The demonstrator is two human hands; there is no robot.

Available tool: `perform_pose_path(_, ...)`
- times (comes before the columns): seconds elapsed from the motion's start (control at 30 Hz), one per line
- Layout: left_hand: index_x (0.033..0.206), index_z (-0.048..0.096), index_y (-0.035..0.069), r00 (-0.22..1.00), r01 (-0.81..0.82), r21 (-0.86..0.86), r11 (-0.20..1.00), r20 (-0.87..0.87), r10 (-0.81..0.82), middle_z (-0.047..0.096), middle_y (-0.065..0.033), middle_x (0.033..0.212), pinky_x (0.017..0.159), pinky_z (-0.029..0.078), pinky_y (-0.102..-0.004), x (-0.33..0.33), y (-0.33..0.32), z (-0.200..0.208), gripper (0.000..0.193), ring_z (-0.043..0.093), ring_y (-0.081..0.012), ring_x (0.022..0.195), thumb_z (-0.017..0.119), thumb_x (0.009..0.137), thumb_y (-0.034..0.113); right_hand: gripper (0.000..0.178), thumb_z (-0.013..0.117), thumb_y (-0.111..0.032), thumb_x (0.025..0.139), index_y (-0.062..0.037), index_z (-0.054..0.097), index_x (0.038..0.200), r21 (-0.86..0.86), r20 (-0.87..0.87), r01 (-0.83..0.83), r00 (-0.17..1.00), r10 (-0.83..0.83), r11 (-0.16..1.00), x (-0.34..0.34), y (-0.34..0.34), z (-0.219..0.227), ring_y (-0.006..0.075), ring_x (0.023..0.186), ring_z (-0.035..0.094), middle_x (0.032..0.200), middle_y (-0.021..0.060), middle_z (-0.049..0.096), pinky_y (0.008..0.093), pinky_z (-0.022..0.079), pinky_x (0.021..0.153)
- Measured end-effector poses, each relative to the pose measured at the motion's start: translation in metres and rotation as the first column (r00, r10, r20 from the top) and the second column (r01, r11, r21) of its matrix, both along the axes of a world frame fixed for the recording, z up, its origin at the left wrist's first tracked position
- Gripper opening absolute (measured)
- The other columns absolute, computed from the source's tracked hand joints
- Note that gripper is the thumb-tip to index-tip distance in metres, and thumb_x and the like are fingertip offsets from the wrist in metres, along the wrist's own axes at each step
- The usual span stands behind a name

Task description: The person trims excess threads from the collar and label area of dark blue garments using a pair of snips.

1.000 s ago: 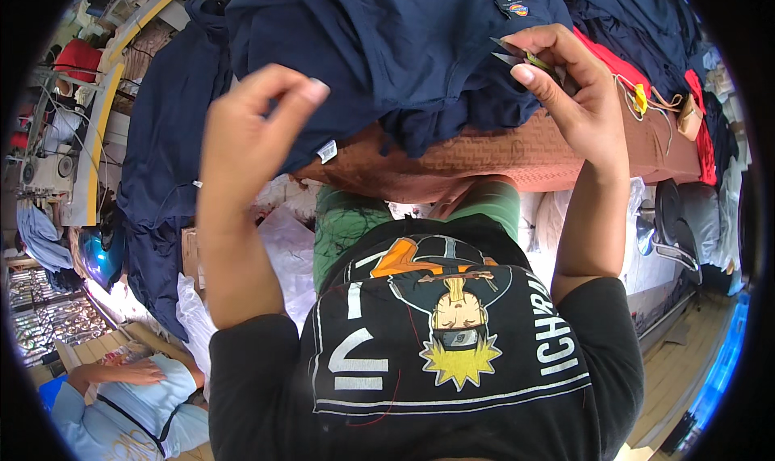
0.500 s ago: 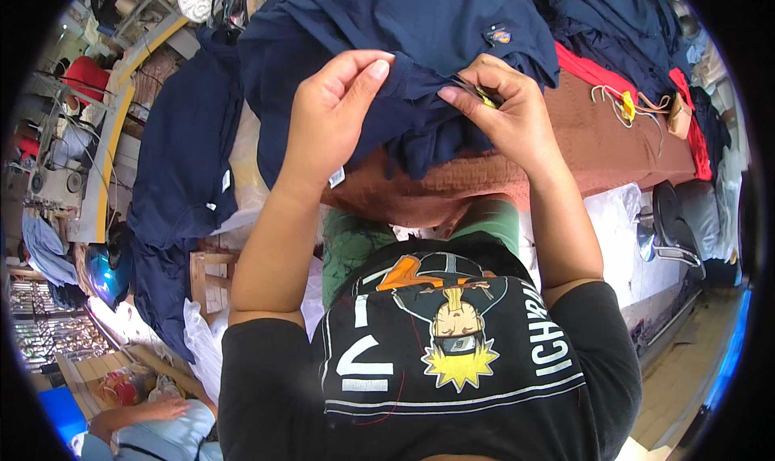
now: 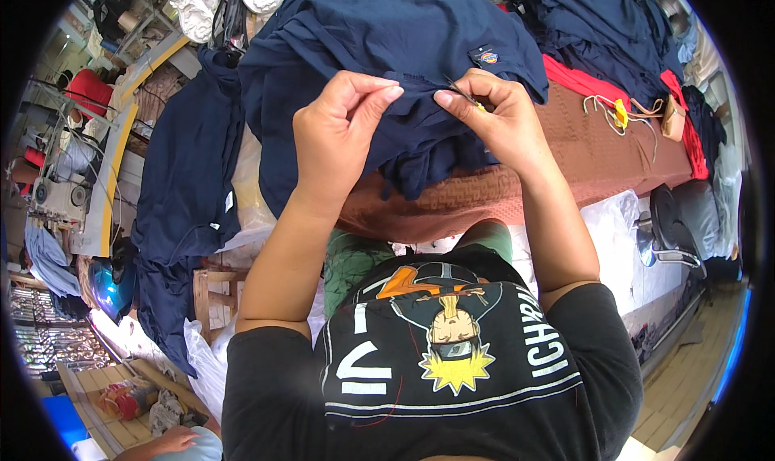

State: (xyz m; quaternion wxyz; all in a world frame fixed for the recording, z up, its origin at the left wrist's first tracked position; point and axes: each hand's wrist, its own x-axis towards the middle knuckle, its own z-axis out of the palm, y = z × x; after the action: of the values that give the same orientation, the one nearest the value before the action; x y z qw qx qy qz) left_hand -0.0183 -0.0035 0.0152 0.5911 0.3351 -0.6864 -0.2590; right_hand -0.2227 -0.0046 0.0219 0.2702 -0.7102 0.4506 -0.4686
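A clear plastic bag point(image 3: 203, 352) sits low on the left, and I can't tell what is in it. More clear plastic point(image 3: 609, 231) hangs beside the brown table cover point(image 3: 593, 150) on the right. The navy cloth point(image 3: 379, 25) lies in a heap on the table, with one edge lifted up. The left hand point(image 3: 335, 130) pinches that edge between thumb and finger. The right hand point(image 3: 508, 122) grips little snippers point(image 3: 457, 92), their tips close to the edge. One second ago, the left hand was off the cloth and the snippers were farther right, with their blades spread.
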Motion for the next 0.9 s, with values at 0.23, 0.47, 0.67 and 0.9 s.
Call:
perform_pose_path(0.23, 0.097, 0.064, 0.002, 0.864, 0.443, 0.468, 0.765, -0.451, -0.224, 0.065, -0.0004, 0.087, 0.076, 0.056, -0.0269, 0.009, -0.003, 0.007, 0.020, 0.063, -0.0084, 0.079, 0.065, 0.094, 0.022, 0.030, 0.075, -0.029, 0.084, 0.0008, 0.068, 0.086, 0.107, -0.039, 0.024, 0.999, -0.020, 0.994, -0.008, -0.007, -0.005, 0.0095, 0.067, 0.053, 0.070, 0.0029, 0.059, 0.0271, 0.044, 0.064)
perform_pose_path(0.47, 0.101, 0.062, 0.003, 0.749, 0.599, 0.442, 0.668, -0.603, -0.273, 0.066, -0.0038, 0.093, 0.085, 0.057, -0.0373, 0.009, 0.000, 0.009, 0.021, 0.066, -0.0129, 0.087, 0.062, 0.096, 0.023, 0.026, 0.074, -0.022, 0.081, -0.0054, 0.064, 0.099, -0.489, -0.163, 0.127, 0.959, -0.233, 0.863, 0.004, 0.018, 0.016, 0.0277, 0.077, 0.064, 0.089, 0.0091, 0.064, 0.0345, 0.051, 0.066)
perform_pose_path(0.67, 0.099, 0.063, 0.003, 0.755, 0.611, 0.414, 0.674, -0.561, -0.340, 0.065, -0.0014, 0.091, 0.084, 0.057, -0.0348, 0.008, -0.003, 0.005, 0.020, 0.063, -0.0087, 0.080, 0.063, 0.095, 0.022, 0.022, 0.073, -0.014, 0.077, -0.0076, 0.065, 0.097, -0.624, -0.354, -0.039, 0.905, -0.238, 0.780, 0.011, 0.030, 0.027, 0.0264, 0.077, 0.064, 0.087, 0.0057, 0.060, 0.0350, 0.051, 0.062)
perform_pose_path(0.9, 0.095, 0.065, 0.006, 0.888, 0.457, 0.443, 0.771, -0.280, -0.365, 0.065, -0.0043, 0.091, 0.096, 0.048, -0.0417, 0.016, 0.007, 0.010, 0.018, 0.063, -0.0154, 0.089, 0.062, 0.095, 0.023, 0.015, 0.071, -0.014, 0.078, -0.0089, 0.064, 0.090, -0.585, -0.453, -0.083, 0.858, -0.240, 0.807, 0.017, 0.030, 0.028, 0.0265, 0.076, 0.064, 0.085, 0.0055, 0.060, 0.0357, 0.051, 0.061)
